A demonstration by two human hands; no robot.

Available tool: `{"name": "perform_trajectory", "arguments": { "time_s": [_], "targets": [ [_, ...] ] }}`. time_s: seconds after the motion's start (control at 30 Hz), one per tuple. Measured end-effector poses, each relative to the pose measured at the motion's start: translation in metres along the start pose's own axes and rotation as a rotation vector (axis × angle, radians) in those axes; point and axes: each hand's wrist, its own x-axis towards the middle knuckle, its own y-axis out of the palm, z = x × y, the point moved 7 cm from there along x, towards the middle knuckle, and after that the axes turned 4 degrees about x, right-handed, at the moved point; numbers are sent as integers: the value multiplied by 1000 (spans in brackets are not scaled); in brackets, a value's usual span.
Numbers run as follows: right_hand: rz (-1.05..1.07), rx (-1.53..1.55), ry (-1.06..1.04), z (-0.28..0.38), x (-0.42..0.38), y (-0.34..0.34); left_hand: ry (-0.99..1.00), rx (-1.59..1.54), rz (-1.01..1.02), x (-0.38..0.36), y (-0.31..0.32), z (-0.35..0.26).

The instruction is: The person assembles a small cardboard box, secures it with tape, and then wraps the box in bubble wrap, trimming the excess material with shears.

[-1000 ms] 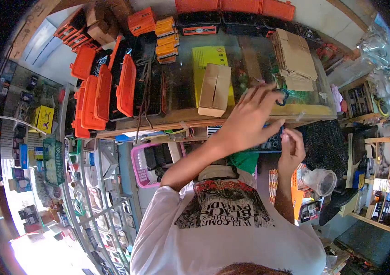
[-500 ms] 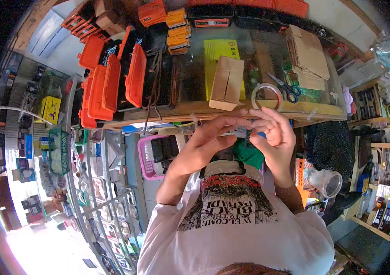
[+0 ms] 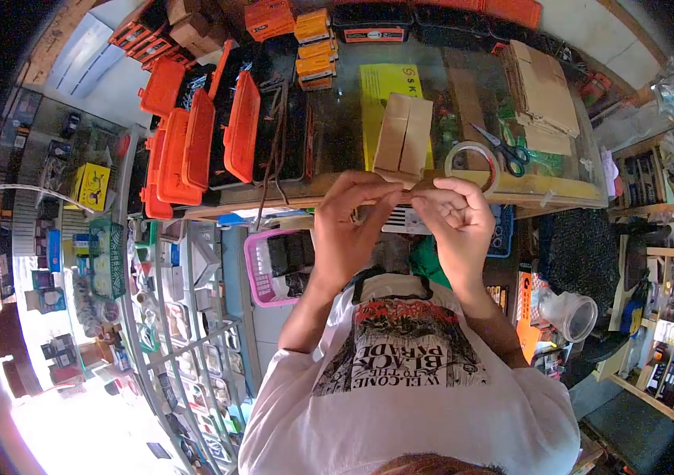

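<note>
From the head camera, the left hand (image 3: 346, 229) and right hand (image 3: 457, 222) meet at the counter's front edge (image 3: 305, 196), fingers pinched shut on something small between them; what it is I cannot tell, perhaps a strip of tape. It looks light, thin and limp, likely sticky, best held by its ends. Just beyond sit a tape roll (image 3: 472, 165), a cardboard box (image 3: 404, 138) and scissors (image 3: 505, 147). A yellow sheet (image 3: 376, 103) shows "SK"; the shirt (image 3: 404, 364) reads "WELCOME TO THE BLACK PARADE". Orange cases (image 3: 210, 142) stand left.
</note>
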Motion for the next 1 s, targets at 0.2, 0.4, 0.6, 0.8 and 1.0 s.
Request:
{"name": "perform_trajectory", "arguments": {
  "time_s": [0.2,0.4,0.6,0.8,1.0],
  "targets": [
    [1,4,-58,1,9,8,-130,-156,-86,3,1,10],
    [-45,-3,-91,8,20,15,-39,-9,-71,18,-4,3],
    [-113,138,-52,-4,14,18,-161,-64,-17,34,-6,4],
    [-217,173,-40,-19,5,10,90,222,126,51,-1,5],
    [-283,220,-42,-23,-1,14,230,333,136,58,2,-8]
  ]
}}
